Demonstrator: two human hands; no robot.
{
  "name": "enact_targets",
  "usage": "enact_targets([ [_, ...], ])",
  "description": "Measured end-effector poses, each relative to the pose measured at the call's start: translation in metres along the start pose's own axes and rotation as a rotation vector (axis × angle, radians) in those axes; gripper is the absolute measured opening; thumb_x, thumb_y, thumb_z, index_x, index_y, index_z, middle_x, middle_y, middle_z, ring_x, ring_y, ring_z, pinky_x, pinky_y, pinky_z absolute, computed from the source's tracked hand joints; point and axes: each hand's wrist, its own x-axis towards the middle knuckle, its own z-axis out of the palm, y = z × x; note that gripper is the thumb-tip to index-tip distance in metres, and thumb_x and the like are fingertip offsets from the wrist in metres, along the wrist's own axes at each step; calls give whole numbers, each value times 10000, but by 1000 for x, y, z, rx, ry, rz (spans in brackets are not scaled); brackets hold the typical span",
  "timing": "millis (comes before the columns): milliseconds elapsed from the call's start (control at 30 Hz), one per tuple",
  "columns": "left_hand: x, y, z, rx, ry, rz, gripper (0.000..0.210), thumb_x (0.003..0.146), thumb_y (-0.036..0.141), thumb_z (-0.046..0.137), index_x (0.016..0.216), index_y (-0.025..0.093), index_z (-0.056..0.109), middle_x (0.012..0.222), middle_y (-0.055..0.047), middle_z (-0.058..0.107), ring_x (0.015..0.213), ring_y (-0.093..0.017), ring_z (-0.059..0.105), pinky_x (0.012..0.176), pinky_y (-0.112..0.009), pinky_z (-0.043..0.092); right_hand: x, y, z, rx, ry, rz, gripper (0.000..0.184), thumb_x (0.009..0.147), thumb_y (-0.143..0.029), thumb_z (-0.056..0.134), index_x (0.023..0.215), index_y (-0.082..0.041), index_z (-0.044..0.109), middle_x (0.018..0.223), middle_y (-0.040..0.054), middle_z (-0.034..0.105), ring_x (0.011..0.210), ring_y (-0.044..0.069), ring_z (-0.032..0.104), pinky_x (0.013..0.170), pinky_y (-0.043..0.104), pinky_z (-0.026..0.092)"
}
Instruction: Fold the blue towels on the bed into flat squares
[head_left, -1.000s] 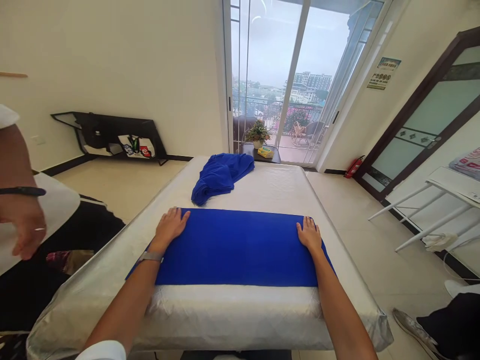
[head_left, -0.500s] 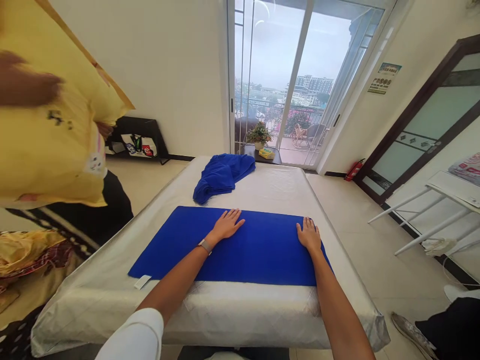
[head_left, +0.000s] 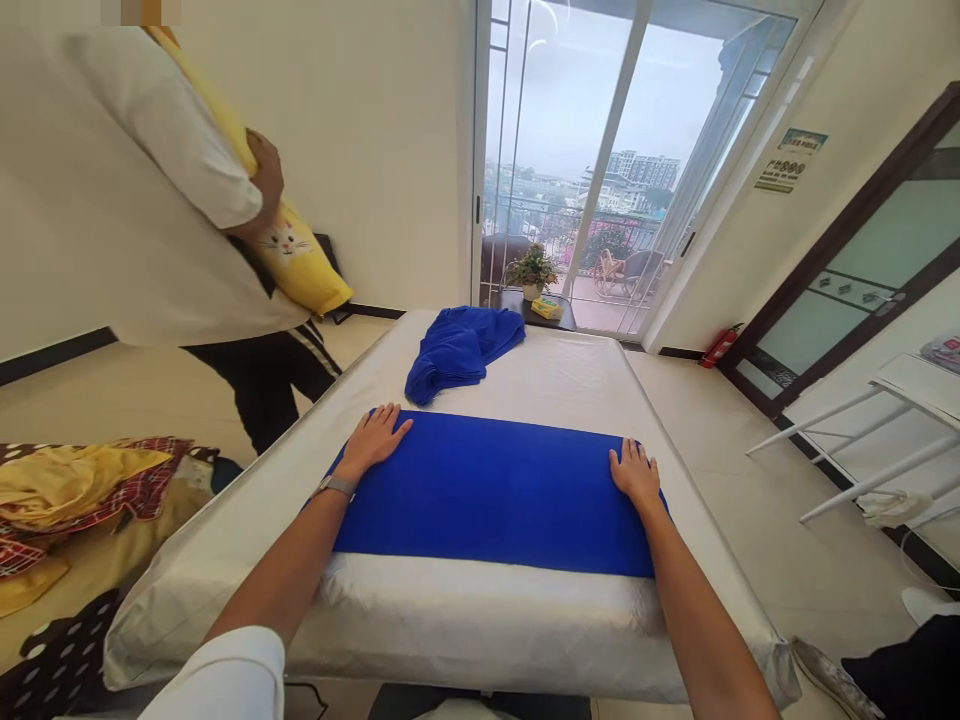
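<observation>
Blue cloth [head_left: 487, 490] directly under left hand [head_left: 373, 440] at far-left corner, right hand [head_left: 636, 472] at far-right; long axis left-right; fingers flat, slightly spread.

Blue cloth [head_left: 495, 500], one, spread flat along the near part of a pale table [head_left: 577, 385]. Left hand [head_left: 375, 437], palm down at its far left corner, a grey band [head_left: 337, 486] about the wrist. Right hand [head_left: 636, 472], palm down near its far right corner. Bunched blue cloth [head_left: 466, 350], one, lying just beyond. Co-worker [head_left: 161, 230] in white, left of the table, holding a yellow article [head_left: 309, 268] with an animal-face print. Potted plant [head_left: 532, 272] and yellow packet [head_left: 547, 308], before glass doors [head_left: 562, 130].
</observation>
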Motion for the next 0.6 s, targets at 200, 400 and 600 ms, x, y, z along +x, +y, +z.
enact_targets([
  [200, -2, 5, -2, -15, -2, -7, 786, 978, 635, 156, 1567, 122, 242, 1639, -112, 244, 1524, -260, 167, 1230, -470, 117, -33, -113, -15, 50, 111, -274, 612, 985, -246, 201, 1555, -39, 279, 1593, 169, 317, 1509, 256, 200, 1223, 440, 40],
  [400, -3, 3, -2, 2, 12, 2, 753, 988, 600, 176, 1565, 121, 250, 1633, -108, 265, 1518, -256, 190, 1229, -469, 127, -59, -214, 0, 214, -68, -556, 695, 1024, -485, 138, 1579, -69, 199, 1647, 102, 181, 1528, 225, 108, 1230, 424, 53],
  [600, -2, 1, 1, 19, 27, 8, 742, 991, 593, 168, 1564, 128, 255, 1630, -108, 275, 1516, -256, 201, 1226, -471, 140, -41, -171, 7, 158, -102, -514, 697, 1027, -514, 136, 1591, -103, 160, 1660, 72, 132, 1530, 189, 76, 1231, 401, 27],
])
